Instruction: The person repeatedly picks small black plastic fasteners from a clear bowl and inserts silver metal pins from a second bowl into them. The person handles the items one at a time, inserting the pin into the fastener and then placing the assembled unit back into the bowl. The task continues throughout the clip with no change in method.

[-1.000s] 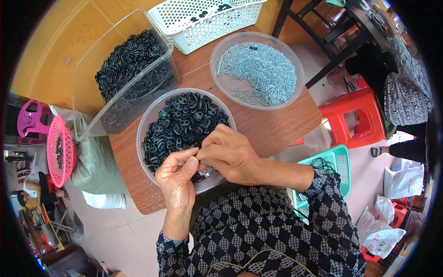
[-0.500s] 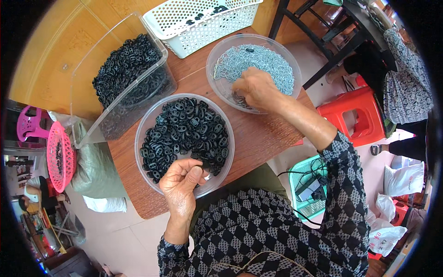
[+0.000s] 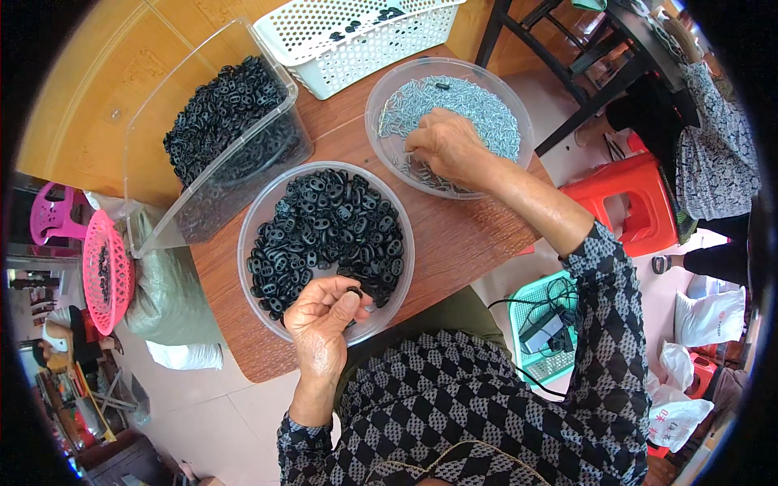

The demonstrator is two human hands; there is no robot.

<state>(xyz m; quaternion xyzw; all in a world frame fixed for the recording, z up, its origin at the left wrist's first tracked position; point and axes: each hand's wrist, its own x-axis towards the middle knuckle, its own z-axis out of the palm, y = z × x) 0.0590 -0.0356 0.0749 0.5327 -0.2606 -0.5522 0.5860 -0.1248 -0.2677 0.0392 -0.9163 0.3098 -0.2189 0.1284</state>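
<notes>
My left hand [image 3: 322, 316] is closed, pinching a small black plastic piece [image 3: 355, 291] between thumb and forefinger. It is over the near edge of a round clear tub [image 3: 408, 243] heaped with black two-holed plastic pieces [image 3: 324, 212]. Farther right, my right hand [image 3: 447, 147] reaches into a second round tub [image 3: 527, 130] of small silver screw-like pins [image 3: 478, 105]. Its fingers are curled together near the left side of the pins, and whatever is between the fingertips is hidden. One black piece [image 3: 442, 86] lies on top of the pins.
A clear bin [image 3: 284, 105] of black pieces stands at the table's [image 3: 454, 251] back left. Beside it is a white perforated basket [image 3: 356, 61]. Red stool [image 3: 624, 202] and green basket [image 3: 527, 368] with cables stand to the right. A person in a patterned top [image 3: 713, 162] sits nearby.
My right hand has shifted slightly within the pin tub, its fingers still down at the pins. My left hand keeps the black piece, tilted a little differently.
</notes>
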